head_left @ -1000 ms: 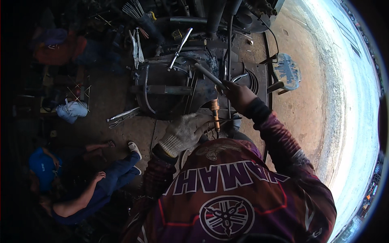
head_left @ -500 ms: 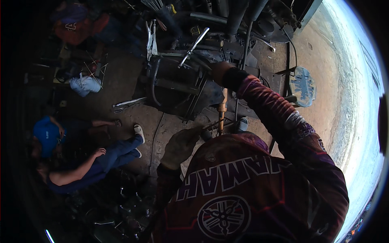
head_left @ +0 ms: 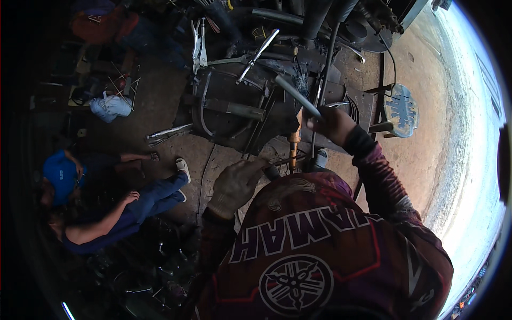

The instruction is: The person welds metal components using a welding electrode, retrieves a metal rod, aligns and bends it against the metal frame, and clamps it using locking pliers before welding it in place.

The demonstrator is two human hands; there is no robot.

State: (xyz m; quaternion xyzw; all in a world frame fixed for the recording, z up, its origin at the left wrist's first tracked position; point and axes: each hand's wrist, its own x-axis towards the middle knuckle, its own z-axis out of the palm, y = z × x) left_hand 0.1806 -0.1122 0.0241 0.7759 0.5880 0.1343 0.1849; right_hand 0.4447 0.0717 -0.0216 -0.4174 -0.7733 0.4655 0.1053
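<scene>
Dim workshop floor lies cluttered and hard to read. At far centre, the right hand clenches a grey metal bar over a dark machine. The gloved left hand hangs nearer, fingers loosely curled beside a brass-tipped torch; whether it grips anything is unclear. A seated person is at left.

Right hand: fingers hidden by its own back, grip on the grey rod not discernible. Brass torch: lower end, below the rod, hidden behind the wearer's jersey. Machine body left of the rod: detail lost in shadow.
</scene>
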